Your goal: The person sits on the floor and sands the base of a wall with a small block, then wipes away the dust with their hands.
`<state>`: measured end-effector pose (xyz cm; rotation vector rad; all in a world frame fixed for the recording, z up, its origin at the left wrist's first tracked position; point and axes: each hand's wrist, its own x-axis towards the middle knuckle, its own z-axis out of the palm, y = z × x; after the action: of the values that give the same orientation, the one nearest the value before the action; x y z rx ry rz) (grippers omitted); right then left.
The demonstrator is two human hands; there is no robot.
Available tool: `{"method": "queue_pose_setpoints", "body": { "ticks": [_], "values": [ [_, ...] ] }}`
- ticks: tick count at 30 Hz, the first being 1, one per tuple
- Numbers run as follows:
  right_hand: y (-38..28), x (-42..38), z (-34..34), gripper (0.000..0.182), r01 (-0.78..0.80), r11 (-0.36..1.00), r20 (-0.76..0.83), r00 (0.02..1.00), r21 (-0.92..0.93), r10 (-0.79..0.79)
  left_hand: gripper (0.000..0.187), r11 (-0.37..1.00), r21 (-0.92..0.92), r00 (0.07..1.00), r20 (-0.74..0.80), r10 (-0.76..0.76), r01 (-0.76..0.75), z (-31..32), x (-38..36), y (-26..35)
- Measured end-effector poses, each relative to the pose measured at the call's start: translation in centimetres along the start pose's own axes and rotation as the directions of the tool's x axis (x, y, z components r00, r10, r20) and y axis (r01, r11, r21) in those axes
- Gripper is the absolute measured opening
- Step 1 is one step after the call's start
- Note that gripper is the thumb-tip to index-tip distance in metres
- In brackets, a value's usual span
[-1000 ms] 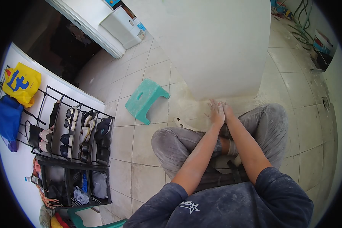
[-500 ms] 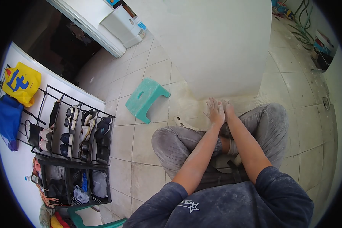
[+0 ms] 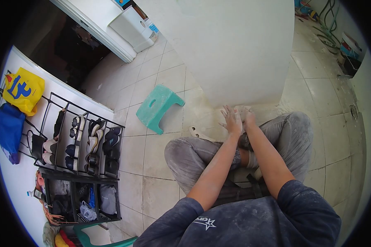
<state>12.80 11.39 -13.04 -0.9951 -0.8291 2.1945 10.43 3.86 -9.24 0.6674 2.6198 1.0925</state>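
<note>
Dust coats my left hand, which is open, its fingers spread and pointing toward the foot of the white wall. Right beside it, my right hand is closed around a pale, flat piece whose kind I cannot make out. Both hands are low, between my crossed legs and the wall's base. By my left knee a cream-coloured clog lies on the floor, partly hidden by the leg.
A green step stool stands on the dusty tiled floor to the left. Farther left is a black shoe rack with a yellow bag at its end. Buckets and a hose lie at the far right.
My hands were pressed close together; now they are slightly apart. The left fingers have spread, and the pale piece shows by the right hand.
</note>
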Motion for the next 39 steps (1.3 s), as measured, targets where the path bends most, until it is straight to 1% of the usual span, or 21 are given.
{"method": "queue_pose_setpoints", "body": {
  "ticks": [1,3,4,6,7,9,10,11,12,13,16,18,20,22,24,25,27,32,33,36,39],
  "values": [
    [1.3,1.4,-0.7,0.031,-0.023,1.000,0.066,0.998,0.013,0.022,0.061,1.000,-0.016,1.000,0.027,-0.008,0.008,0.3,0.1,-0.3],
    [2.7,3.3,-0.9,0.030,-0.071,0.997,0.201,0.978,0.032,0.063,0.061,0.989,-0.145,0.997,-0.070,0.028,-0.037,1.3,0.1,-0.8],
    [2.9,3.4,-1.1,0.030,0.045,0.999,0.127,0.991,-0.018,-0.042,0.061,0.976,-0.208,0.992,-0.123,0.040,-0.065,1.7,0.3,-1.0],
    [2.4,3.1,-1.3,0.031,0.262,0.955,-0.002,0.964,-0.138,-0.264,0.063,0.994,-0.074,0.927,-0.371,0.045,-0.078,0.2,0.4,-0.7],
    [1.8,2.8,-1.2,0.030,0.224,0.974,-0.103,0.969,-0.032,-0.226,0.063,0.998,-0.005,0.874,-0.483,0.059,-0.070,-0.8,0.1,-0.1],
    [1.1,2.2,-1.3,0.029,0.165,0.969,-0.290,0.951,0.186,-0.106,0.049,0.994,-0.106,0.823,-0.566,-0.044,-0.020,1.6,1.8,-3.2],
    [1.7,2.6,-1.7,0.029,0.089,0.981,-0.303,0.952,0.172,-0.034,0.042,0.987,-0.159,0.792,-0.602,-0.098,0.001,2.7,2.8,-4.9],
    [2.5,3.6,-2.3,0.030,0.015,0.987,-0.316,0.948,0.160,0.037,0.033,0.830,-0.531,0.830,-0.377,-0.411,0.170,3.0,3.4,-5.9],
    [2.8,4.0,-2.4,0.031,-0.060,0.987,-0.328,0.939,0.148,0.107,0.024,0.518,-0.779,0.794,-0.044,-0.607,0.353,2.5,3.6,-6.1],
    [3.2,4.4,-2.4,0.031,-0.093,0.988,-0.317,0.940,0.125,0.129,0.016,0.115,-0.851,0.689,0.328,-0.646,0.512,2.3,3.7,-6.2],
    [3.9,5.5,-2.6,0.032,-0.203,0.978,-0.301,0.931,0.045,0.207,0.009,0.071,-0.868,0.686,0.336,-0.645,0.492,0.7,1.8,-3.0],
    [4.7,5.7,-3.4,0.033,-0.295,0.955,-0.313,0.909,-0.018,0.274,0.013,0.265,-0.769,0.654,0.249,-0.714,0.582,2.9,3.2,-5.1],
    [5.4,6.5,-3.6,0.032,-0.271,0.961,-0.251,0.935,-0.054,0.250,0.018,0.206,-0.816,0.701,0.302,-0.646,0.541,3.4,3.8,-6.2],
    [5.1,5.8,-3.2,0.033,-0.268,0.963,-0.168,0.951,-0.019,0.261,0.018,0.203,-0.823,0.718,0.310,-0.623,0.531,1.6,3.3,-4.3],
    [2.2,3.3,-0.8,0.030,-0.343,0.921,-0.300,0.912,-0.185,0.279,0.017,0.197,-0.788,0.695,0.358,-0.624,0.583,0.7,3.5,-3.4],
    [2.5,4.0,-1.1,0.029,-0.356,0.918,-0.300,0.907,-0.176,0.294,0.016,0.208,-0.772,0.712,0.399,-0.578,0.601,0.8,3.6,-3.0],
    [2.6,5.7,-0.2,0.028,-0.360,0.922,-0.279,0.908,-0.141,0.311,0.015,0.259,-0.748,0.759,0.460,-0.461,0.611,0.8,5.1,-2.6],
    [2.5,9.1,0.2,0.022,-0.289,0.942,-0.186,0.948,-0.170,0.258,0.011,0.190,-0.783,0.789,0.515,-0.334,0.592,2.8,8.8,-4.1],
    [2.2,9.2,0.5,0.020,-0.273,0.945,-0.156,0.956,-0.178,0.247,0.010,0.174,-0.785,0.788,0.527,-0.317,0.595,2.8,9.3,-4.0],
    [2.0,9.7,1.1,0.017,-0.322,0.930,-0.203,0.937,-0.180,0.285,0.007,0.223,-0.803,0.817,0.470,-0.335,0.553,3.2,10.1,-3.6],
    [3.4,11.8,0.2,0.016,-0.287,0.929,-0.201,0.949,-0.231,0.243,0.004,0.299,-0.727,0.782,0.529,-0.330,0.618,2.6,10.9,-3.4]
  ]
}}
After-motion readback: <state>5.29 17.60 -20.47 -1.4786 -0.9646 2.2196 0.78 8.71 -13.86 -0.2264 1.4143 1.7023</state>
